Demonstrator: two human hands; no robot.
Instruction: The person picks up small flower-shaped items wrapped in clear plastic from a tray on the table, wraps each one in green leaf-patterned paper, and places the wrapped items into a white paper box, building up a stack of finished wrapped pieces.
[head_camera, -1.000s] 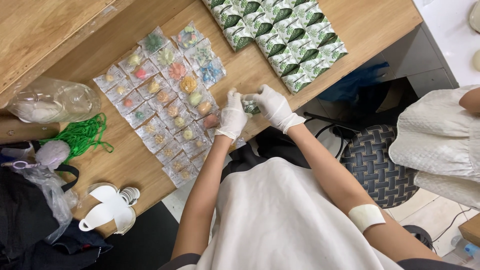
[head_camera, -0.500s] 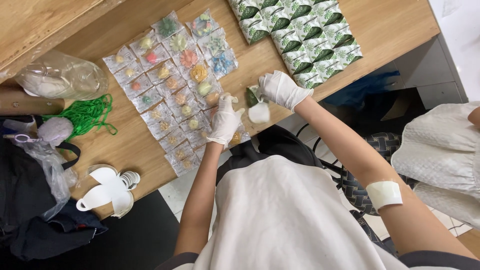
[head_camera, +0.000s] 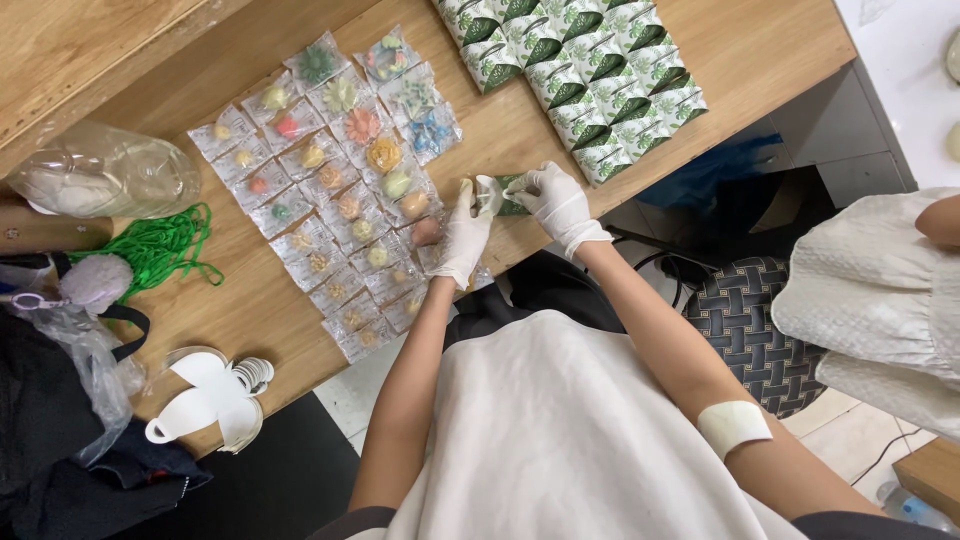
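Observation:
Both my hands wear white gloves over the wooden table. My left hand pinches a small clear packet with a pale piece inside. My right hand grips a green-and-white leaf-patterned sachet right against that packet. The two hands meet above the table's near edge. Just left of my left hand lie several clear packets of small coloured flower-shaped pieces in rows.
Rows of green-and-white sachets lie at the far right of the table. A clear plastic bag, green cord, a purple pompom and white cut-outs sit left. Another person in white stands at right, beside a woven stool.
My hands have come together again over the table edge. The small white piece held apart in my right hand half a second ago now sits at the sachet and clear packet.

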